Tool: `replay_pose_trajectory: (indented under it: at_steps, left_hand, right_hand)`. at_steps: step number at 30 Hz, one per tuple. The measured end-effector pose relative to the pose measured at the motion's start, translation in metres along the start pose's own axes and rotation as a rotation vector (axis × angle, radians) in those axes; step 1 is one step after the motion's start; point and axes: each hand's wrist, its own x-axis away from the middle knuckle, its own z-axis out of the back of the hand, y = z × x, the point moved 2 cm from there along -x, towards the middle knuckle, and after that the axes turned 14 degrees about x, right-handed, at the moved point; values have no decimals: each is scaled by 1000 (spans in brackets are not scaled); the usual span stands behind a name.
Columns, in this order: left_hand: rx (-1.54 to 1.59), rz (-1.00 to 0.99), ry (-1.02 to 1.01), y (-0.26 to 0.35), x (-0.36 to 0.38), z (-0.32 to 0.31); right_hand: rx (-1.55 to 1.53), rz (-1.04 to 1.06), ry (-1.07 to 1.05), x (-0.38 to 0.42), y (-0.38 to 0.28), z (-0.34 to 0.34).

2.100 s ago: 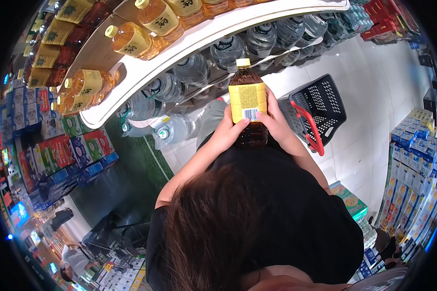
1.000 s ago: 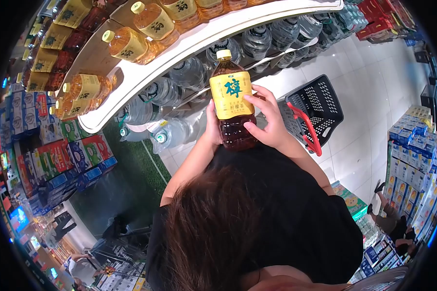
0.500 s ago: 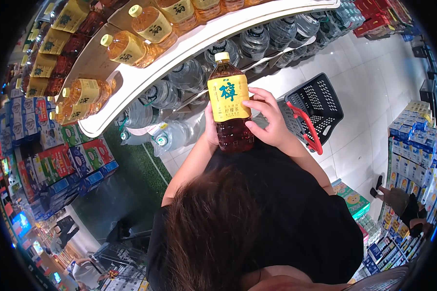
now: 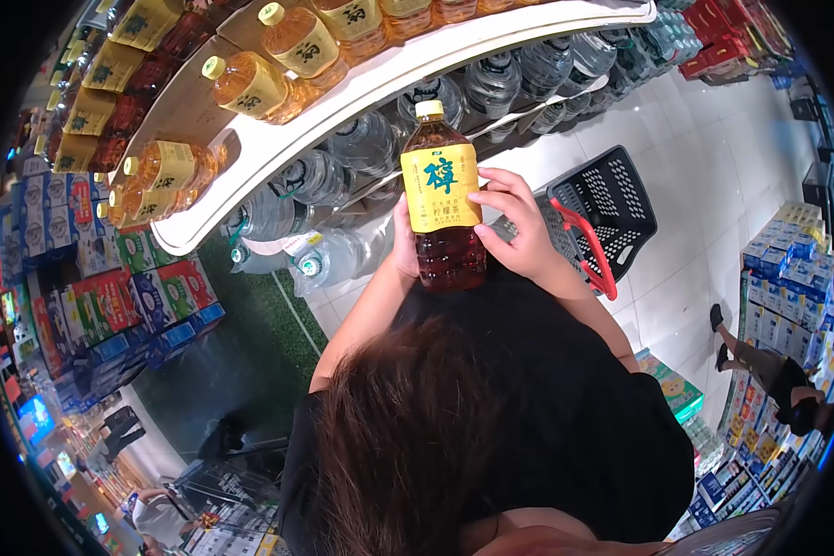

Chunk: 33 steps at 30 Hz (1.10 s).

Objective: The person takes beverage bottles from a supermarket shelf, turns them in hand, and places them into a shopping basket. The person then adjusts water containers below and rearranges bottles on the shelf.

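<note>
1. The bottle (image 4: 442, 185) of dark tea is held in front of the person's chest, cap towards the shelf. It has turned since 2.1 s ago: the barcode panel is gone from view, and the yellow front label with its large blue-green character now faces the camera. That side can now be read.
2. The left hand (image 4: 405, 246) grips the bottle along its left side; its fingertips are hidden behind.
3. The right hand (image 4: 526, 232) has come off the barcode panel. It is loosely open, thumb apart from the fingers, fingertips at the label's right edge; how hard it presses, I cannot tell.
4. Against 0.5 s ago, the bottle and both hands hardly differ, which suggests a pause for looking.
5. Beyond the bottle, the white shelf (image 4: 371, 82) bears amber bottles (image 4: 306, 44), with clear bottles (image 4: 494, 88) below.
6. Beside the right forearm is a black basket (image 4: 612, 199) with a red handle.
</note>
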Motion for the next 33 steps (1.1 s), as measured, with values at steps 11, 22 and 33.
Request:
replay_pose_trajectory:
  at_steps: [11, 22, 33]
  left_hand:
    - [19, 1, 13, 0, -1, 1]
    - [17, 11, 32, -2, -2, 3]
    - [-91, -46, 57, 1, -2, 4]
  right_hand:
    - [1, -32, 2, 1, 1, 0]
    - [75, -55, -6, -1, 0, 0]
    - [237, -63, 1, -19, -23, 5]
